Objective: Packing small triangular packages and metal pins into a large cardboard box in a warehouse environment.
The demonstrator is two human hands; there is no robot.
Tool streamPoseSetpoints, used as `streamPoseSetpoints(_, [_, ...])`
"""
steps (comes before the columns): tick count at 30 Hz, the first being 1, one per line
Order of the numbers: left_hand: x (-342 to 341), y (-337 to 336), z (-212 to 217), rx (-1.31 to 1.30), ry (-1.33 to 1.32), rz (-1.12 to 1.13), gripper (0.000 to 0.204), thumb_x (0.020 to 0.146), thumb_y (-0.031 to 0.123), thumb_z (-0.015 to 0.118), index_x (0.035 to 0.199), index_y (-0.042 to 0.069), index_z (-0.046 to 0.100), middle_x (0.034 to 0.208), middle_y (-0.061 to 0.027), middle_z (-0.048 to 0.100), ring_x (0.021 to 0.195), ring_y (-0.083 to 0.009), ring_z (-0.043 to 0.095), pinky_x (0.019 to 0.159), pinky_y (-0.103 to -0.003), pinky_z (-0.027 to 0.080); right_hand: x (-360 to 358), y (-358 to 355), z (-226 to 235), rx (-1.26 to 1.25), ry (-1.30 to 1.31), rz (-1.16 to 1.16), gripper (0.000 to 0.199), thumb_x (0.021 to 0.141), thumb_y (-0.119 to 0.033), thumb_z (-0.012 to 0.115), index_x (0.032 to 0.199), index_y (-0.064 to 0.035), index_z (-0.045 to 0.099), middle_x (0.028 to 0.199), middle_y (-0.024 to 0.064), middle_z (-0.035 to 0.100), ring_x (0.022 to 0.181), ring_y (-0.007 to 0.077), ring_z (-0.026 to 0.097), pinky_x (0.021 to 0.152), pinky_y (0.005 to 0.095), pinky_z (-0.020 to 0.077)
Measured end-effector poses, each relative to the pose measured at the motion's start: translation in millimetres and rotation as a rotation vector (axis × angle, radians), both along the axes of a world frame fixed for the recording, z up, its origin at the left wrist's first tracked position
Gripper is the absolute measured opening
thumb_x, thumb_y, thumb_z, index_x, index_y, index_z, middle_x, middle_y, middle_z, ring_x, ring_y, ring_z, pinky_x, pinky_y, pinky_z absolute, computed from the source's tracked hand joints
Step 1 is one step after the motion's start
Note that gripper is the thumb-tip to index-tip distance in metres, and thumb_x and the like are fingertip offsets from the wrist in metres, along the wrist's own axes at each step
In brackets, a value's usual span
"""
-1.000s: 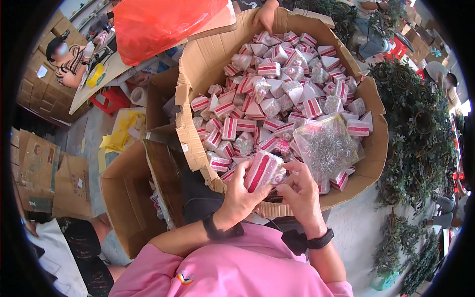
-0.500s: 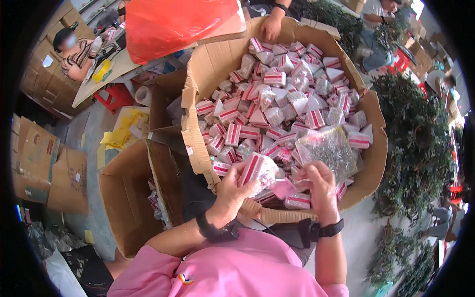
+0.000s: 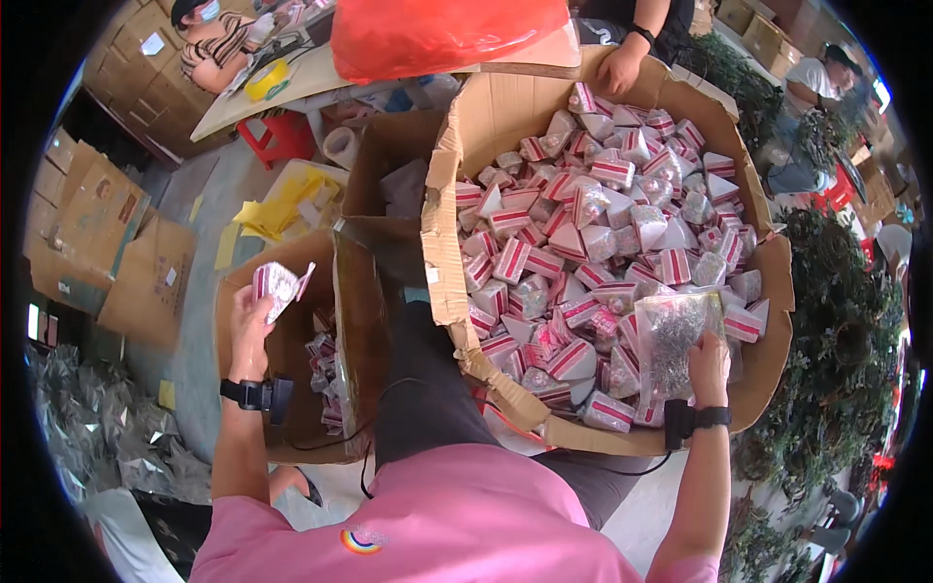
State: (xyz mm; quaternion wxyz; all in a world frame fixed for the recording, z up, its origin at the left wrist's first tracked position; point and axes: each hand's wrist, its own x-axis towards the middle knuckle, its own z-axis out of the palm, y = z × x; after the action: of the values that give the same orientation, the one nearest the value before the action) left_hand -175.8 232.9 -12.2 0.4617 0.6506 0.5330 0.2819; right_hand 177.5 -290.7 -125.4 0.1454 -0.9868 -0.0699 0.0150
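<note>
My left hand (image 3: 251, 335) is closed around a wedge-shaped, cake-slice ornament (image 3: 276, 284), white with pink-red stripes, and a loose flap stands out from its right side. It is held above an open cardboard box (image 3: 262, 394), where several similar striped pieces (image 3: 324, 374) lie at the right side. My right hand (image 3: 709, 364) has its fingers curled and pressed against a clear plastic bag (image 3: 671, 335) full of thin silvery bits; the fingertips are partly hidden. That bag rests on the heap of cake-slice ornaments (image 3: 607, 228) in a large cardboard bin (image 3: 443, 253).
Another person's hand (image 3: 620, 68) rests at the bin's far edge. A red plastic bag (image 3: 447, 37) covers a table at the back. Yellow sheets (image 3: 282, 204) and a red stool (image 3: 277, 141) stand at left. Green artificial foliage (image 3: 826, 321) lines the right side.
My left hand has carried the ornament left, from over the bin to above the smaller box. My right hand has left the ornament and moved right onto the clear bag. The view has shifted.
</note>
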Motion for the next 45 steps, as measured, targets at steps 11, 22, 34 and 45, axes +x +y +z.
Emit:
streamPoseSetpoints(11, [67.2,-37.4,-25.1,0.226,0.027,-0.597,0.033,0.082,0.009,0.063,0.114,0.003,0.057,0.115,-0.0046,0.058,0.112,-0.0161,0.05,0.097,-0.033,0.038,3.9,-2.3,2.0,0.061,-0.14,-0.001,0.01,0.076,-0.008,0.058,0.078,0.0011,0.054,0.073,0.0219,0.061,0.073,0.0403,0.061,0.067,0.0474,0.0468])
streamPoseSetpoints(22, [162.8,-133.0,-0.5,0.054,-0.03,-1.179,0.026,0.085,0.011,0.063,0.108,0.0,0.056,0.101,-0.0098,0.06,0.093,-0.0138,0.059,0.082,-0.029,0.048,-0.9,-16.9,41.2,0.429,-0.121,-0.116,0.022,0.081,-0.014,0.063,0.069,-0.0013,0.05,0.052,0.0072,0.053,0.045,0.0164,0.052,0.046,0.0325,0.041])
streamPoseSetpoints(34, [323.1,-217.1,-62.3,0.374,0.155,-1.498,0.022,0.076,0.021,0.063,0.085,0.001,0.062,0.076,-0.0168,0.064,0.072,-0.0291,0.065,0.066,-0.039,0.049,-10.7,-24.4,44.9,0.998,0.023,-0.256,0.017,0.088,-0.012,0.056,0.073,-0.005,0.053,0.06,0.0013,0.054,0.047,0.0064,0.045,0.043,0.0209,0.0337])
streamPoseSetpoints(45, [315.1,-260.0,-153.9,0.401,0.472,-1.494,0.033,0.074,0.005,0.053,0.107,0.002,0.057,0.103,-0.0214,0.062,0.1,-0.0383,0.059,0.08,-0.046,0.048,-23.8,-28.4,20.7,1.416,0.124,-0.371,0.018,0.096,-0.021,0.054,0.083,-0.0084,0.05,0.065,0.0027,0.056,0.044,0.0084,0.05,0.037,0.0196,0.0348])
